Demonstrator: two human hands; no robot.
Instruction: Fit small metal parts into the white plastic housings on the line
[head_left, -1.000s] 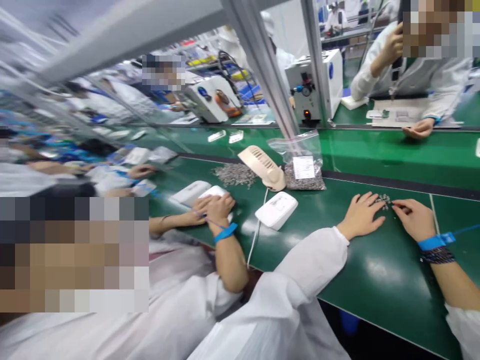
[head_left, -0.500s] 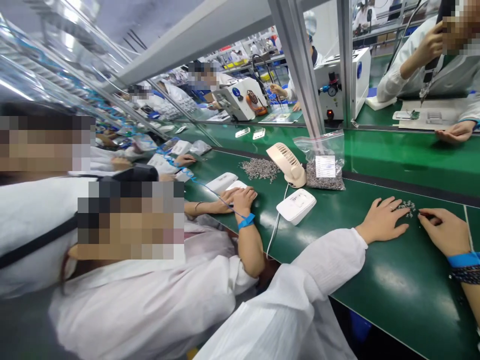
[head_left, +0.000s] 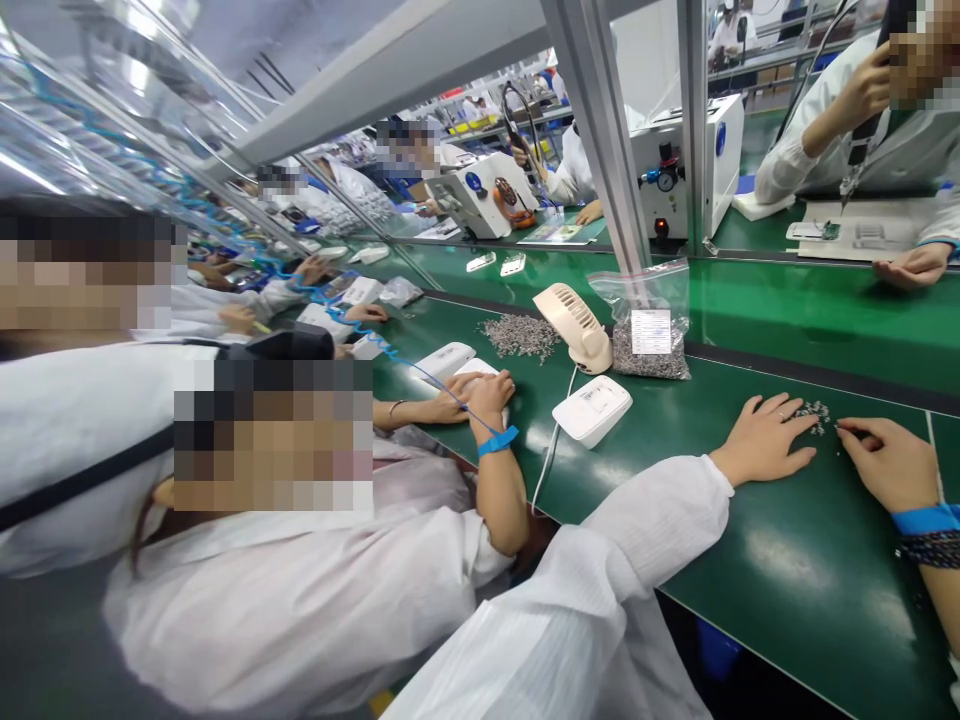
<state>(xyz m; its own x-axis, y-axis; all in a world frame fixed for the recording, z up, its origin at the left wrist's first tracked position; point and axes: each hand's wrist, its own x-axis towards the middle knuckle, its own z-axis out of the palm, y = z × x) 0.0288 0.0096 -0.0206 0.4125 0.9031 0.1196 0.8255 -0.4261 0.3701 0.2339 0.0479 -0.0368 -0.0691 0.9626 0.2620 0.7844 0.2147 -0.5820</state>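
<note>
On a glossy green workbench (head_left: pixel 787 570), the person's left hand (head_left: pixel 766 440) lay palm down, fingers spread and grasping nothing that could be seen, its fingertips at the edge of a small pile of tiny grey metal parts (head_left: pixel 815 413). Just across that pile, the right hand (head_left: pixel 889 460) was curled, thumb and forefinger drawn nearly together; whether a part was pinched there could not be told. A blue wrist strap (head_left: pixel 926 519) and a dark beaded bracelet (head_left: pixel 930 549) circled the right wrist.

Farther left stood a labelled clear zip bag (head_left: pixel 651 362) partly filled with similar parts, beside a cream desk fan (head_left: pixel 574 325). A white plastic housing (head_left: pixel 592 411) lay in front of the fan, and a larger heap of parts (head_left: pixel 517 337) behind it. Left of these, a co-worker's hands (head_left: pixel 489 396) rested over another white housing (head_left: pixel 480 369).
</note>
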